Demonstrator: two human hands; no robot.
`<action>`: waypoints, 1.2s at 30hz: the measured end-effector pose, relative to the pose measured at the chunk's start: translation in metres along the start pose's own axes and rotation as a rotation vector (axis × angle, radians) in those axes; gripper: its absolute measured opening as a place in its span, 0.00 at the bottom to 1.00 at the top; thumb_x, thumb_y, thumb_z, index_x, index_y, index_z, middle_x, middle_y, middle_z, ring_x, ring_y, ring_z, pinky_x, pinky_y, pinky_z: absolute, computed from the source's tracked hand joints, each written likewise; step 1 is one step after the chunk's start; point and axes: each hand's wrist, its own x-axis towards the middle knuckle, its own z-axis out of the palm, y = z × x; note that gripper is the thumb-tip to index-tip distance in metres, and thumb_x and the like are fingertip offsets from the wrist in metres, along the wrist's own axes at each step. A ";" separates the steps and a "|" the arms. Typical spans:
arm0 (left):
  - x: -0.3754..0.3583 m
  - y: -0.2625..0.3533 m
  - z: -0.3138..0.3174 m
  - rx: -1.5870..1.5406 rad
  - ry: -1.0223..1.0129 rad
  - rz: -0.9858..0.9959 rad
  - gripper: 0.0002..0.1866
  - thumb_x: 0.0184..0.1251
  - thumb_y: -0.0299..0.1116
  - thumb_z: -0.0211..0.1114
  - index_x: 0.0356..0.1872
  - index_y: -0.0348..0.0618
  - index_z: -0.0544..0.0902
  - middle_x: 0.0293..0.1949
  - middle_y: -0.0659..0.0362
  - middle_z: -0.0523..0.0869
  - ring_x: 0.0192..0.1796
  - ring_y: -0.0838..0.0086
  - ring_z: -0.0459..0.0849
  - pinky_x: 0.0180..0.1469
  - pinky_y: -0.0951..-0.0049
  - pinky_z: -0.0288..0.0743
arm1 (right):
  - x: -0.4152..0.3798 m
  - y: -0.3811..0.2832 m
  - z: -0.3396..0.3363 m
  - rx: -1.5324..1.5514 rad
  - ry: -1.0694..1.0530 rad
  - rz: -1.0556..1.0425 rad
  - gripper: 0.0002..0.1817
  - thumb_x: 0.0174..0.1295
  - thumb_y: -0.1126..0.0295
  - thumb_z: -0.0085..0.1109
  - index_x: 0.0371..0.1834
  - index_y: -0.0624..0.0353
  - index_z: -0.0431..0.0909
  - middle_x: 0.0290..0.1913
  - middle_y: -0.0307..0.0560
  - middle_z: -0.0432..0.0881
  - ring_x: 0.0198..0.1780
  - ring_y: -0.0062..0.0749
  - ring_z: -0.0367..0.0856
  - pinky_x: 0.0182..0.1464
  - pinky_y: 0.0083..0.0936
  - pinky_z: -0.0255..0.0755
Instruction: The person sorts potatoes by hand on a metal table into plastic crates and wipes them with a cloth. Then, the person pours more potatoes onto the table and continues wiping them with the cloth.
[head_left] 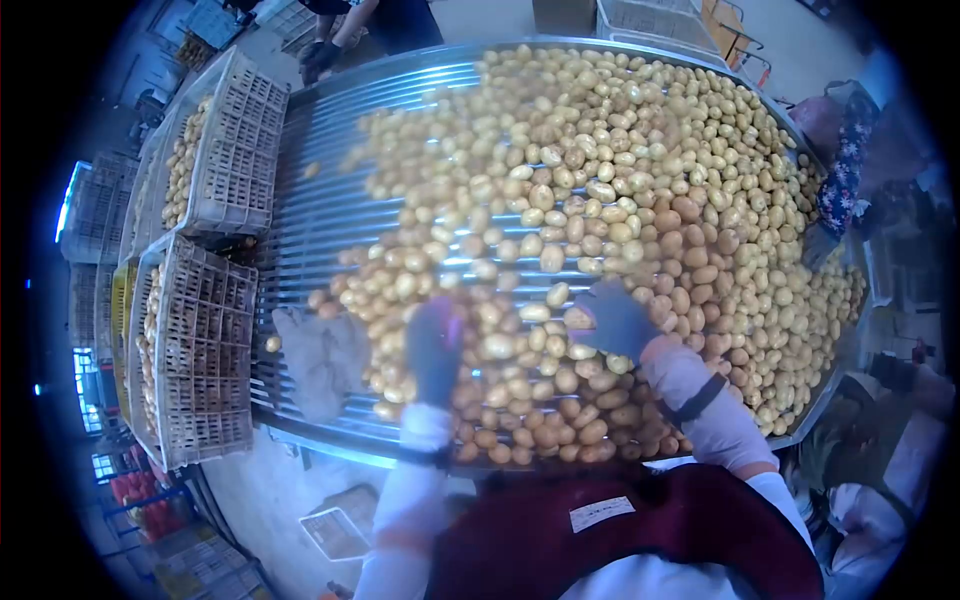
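Note:
Many yellow-brown potatoes [600, 190] lie spread over a metal roller table [330, 215]. My left hand [435, 350], in a grey glove with a purple patch, is low among the potatoes near the table's front edge. Motion smears its fingers, so their grip does not show. Further right, my right hand [615, 320], in a similar grey glove, has its fingers curled at a potato [578, 318], which it seems to hold. A crumpled grey cloth [320, 360] lies on the rollers left of my left hand.
White plastic crates [205, 355] holding potatoes stand along the table's left end. Another person's gloved hand [822, 245] reaches in at the right edge. A co-worker's hands [320, 60] show at the far left corner. An empty-looking crate [340, 530] sits on the floor.

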 end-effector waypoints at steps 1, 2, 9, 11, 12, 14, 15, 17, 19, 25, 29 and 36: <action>0.009 -0.002 0.000 0.033 -0.056 0.023 0.20 0.67 0.39 0.67 0.57 0.43 0.82 0.52 0.47 0.85 0.56 0.52 0.82 0.58 0.54 0.74 | -0.013 0.004 0.011 0.049 0.091 -0.021 0.29 0.55 0.42 0.68 0.50 0.53 0.82 0.51 0.52 0.80 0.58 0.53 0.75 0.57 0.49 0.71; 0.019 -0.005 0.003 0.069 -0.103 0.057 0.20 0.66 0.40 0.68 0.57 0.44 0.81 0.52 0.47 0.86 0.55 0.52 0.83 0.59 0.53 0.74 | -0.020 0.006 0.011 0.017 -0.009 0.017 0.29 0.56 0.43 0.68 0.52 0.54 0.82 0.53 0.55 0.79 0.60 0.54 0.74 0.61 0.48 0.70; 0.039 0.007 0.050 0.009 -0.277 0.173 0.20 0.63 0.42 0.69 0.55 0.48 0.82 0.45 0.52 0.86 0.50 0.51 0.82 0.61 0.51 0.69 | -0.076 -0.016 0.015 0.919 0.058 0.493 0.28 0.62 0.46 0.66 0.57 0.56 0.82 0.59 0.52 0.80 0.57 0.39 0.80 0.54 0.37 0.77; 0.039 0.007 0.067 0.009 -0.374 0.186 0.22 0.59 0.45 0.71 0.54 0.52 0.83 0.44 0.51 0.86 0.50 0.51 0.83 0.55 0.50 0.74 | -0.102 -0.012 0.012 1.407 0.095 0.246 0.32 0.73 0.48 0.55 0.73 0.55 0.68 0.64 0.48 0.75 0.60 0.40 0.80 0.58 0.39 0.78; 0.039 0.011 0.072 0.045 -0.409 0.230 0.23 0.58 0.46 0.72 0.54 0.53 0.83 0.44 0.51 0.86 0.50 0.51 0.83 0.53 0.49 0.76 | -0.105 -0.014 0.012 1.708 0.092 0.222 0.31 0.74 0.48 0.53 0.74 0.54 0.67 0.64 0.46 0.76 0.59 0.38 0.80 0.56 0.37 0.79; 0.039 0.019 0.079 0.078 -0.397 0.296 0.25 0.53 0.47 0.75 0.53 0.54 0.83 0.42 0.49 0.85 0.48 0.50 0.84 0.47 0.48 0.79 | -0.118 -0.024 0.001 2.108 0.083 0.097 0.33 0.75 0.48 0.50 0.77 0.52 0.62 0.64 0.47 0.76 0.61 0.41 0.79 0.55 0.38 0.80; 0.036 0.016 0.089 -0.002 -0.352 0.288 0.24 0.53 0.43 0.75 0.52 0.51 0.83 0.42 0.47 0.85 0.47 0.49 0.85 0.49 0.50 0.80 | -0.127 -0.032 -0.007 2.205 0.071 0.020 0.35 0.76 0.47 0.49 0.80 0.52 0.57 0.66 0.50 0.75 0.62 0.45 0.78 0.56 0.40 0.80; 0.035 0.011 0.103 0.091 -0.418 0.252 0.23 0.53 0.39 0.75 0.52 0.48 0.82 0.42 0.46 0.85 0.47 0.48 0.85 0.48 0.52 0.80 | -0.146 -0.045 -0.013 2.279 0.136 -0.065 0.35 0.76 0.48 0.49 0.80 0.51 0.55 0.68 0.54 0.72 0.64 0.50 0.76 0.58 0.44 0.79; 0.035 -0.006 0.123 0.068 -0.390 0.334 0.20 0.56 0.34 0.72 0.51 0.43 0.81 0.43 0.45 0.85 0.45 0.52 0.85 0.48 0.54 0.80 | -0.166 -0.049 -0.013 2.306 0.213 -0.155 0.37 0.75 0.48 0.49 0.81 0.51 0.53 0.71 0.58 0.69 0.66 0.55 0.74 0.61 0.48 0.76; 0.045 -0.049 0.147 -0.794 -0.682 -0.003 0.20 0.70 0.26 0.63 0.61 0.50 0.75 0.41 0.62 0.80 0.33 0.81 0.75 0.32 0.80 0.72 | -0.268 -0.020 0.057 1.825 0.827 -0.203 0.30 0.72 0.57 0.55 0.74 0.52 0.62 0.70 0.54 0.68 0.62 0.47 0.75 0.63 0.45 0.70; 0.012 0.094 0.052 -0.773 -0.400 -0.173 0.26 0.74 0.40 0.63 0.69 0.49 0.69 0.49 0.56 0.81 0.37 0.71 0.83 0.30 0.76 0.79 | -0.367 -0.051 0.087 1.058 1.296 0.376 0.11 0.68 0.73 0.55 0.51 0.58 0.78 0.52 0.46 0.76 0.47 0.32 0.79 0.45 0.30 0.77; -0.020 0.165 0.056 -0.838 -0.705 0.080 0.25 0.75 0.40 0.59 0.70 0.48 0.69 0.43 0.65 0.76 0.38 0.83 0.73 0.37 0.80 0.69 | -0.540 -0.075 0.286 1.369 1.986 1.063 0.09 0.65 0.76 0.53 0.46 0.57 0.78 0.45 0.45 0.76 0.36 0.32 0.78 0.41 0.27 0.75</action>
